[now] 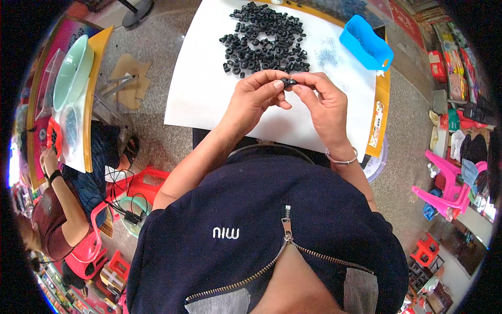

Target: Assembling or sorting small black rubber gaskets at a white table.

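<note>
- A dark zipped jacket [272, 235] fills the lower view.
- Left hand [256, 97] and right hand [321, 102] meet fingertip to fingertip, both pinching a small black part [288, 82]; its long axis runs left-right.
- It hangs above the white worktop [204, 89], near the edge.
- Bare sheet lies left; the black pile [264, 36] and blue tray [366, 43] sit beyond.

Navy zip top, silver bracelet [342, 158]

Both forearms reached forward from the body, elbows bent, and met over the table. The left hand [254, 97] and right hand [324, 102] were raised together, fingertips pinched toward each other, thumbs nearly touching.
</note>
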A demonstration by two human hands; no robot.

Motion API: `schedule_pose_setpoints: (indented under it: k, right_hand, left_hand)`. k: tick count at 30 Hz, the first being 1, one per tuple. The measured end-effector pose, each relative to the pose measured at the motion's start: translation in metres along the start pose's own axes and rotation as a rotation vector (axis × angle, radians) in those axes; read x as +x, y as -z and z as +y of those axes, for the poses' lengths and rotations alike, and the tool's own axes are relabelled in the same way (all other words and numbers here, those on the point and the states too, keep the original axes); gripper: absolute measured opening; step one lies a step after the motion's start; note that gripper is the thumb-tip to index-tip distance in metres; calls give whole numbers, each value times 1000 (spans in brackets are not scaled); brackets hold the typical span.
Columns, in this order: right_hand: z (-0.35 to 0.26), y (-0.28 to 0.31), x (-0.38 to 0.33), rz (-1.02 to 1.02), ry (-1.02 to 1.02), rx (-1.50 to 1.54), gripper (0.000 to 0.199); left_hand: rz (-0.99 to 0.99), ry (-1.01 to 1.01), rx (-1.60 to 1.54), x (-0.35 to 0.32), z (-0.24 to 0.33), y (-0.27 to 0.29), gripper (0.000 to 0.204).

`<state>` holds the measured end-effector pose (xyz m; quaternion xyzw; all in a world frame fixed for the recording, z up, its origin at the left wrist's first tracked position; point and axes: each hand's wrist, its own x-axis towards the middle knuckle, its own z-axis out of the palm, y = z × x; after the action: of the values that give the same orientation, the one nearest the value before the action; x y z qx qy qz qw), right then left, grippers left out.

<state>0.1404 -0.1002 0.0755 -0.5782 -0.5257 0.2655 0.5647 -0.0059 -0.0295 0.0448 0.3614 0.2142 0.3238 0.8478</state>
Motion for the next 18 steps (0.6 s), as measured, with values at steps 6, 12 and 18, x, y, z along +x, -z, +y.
schedule_pose_setpoints:
  k: [6,12,18]
  right_hand:
    - [2,0,1,12,-2,-24,12]
    - [0,2,3,-1,33,-100,12]
    - [-1,4,6,-42,118,-245,12]
  left_hand:
    - [27,38,-12,0,3,-1,21]
    - [39,39,16,1,1,2,24]
    - [40,-5,125,2,0,5,22]
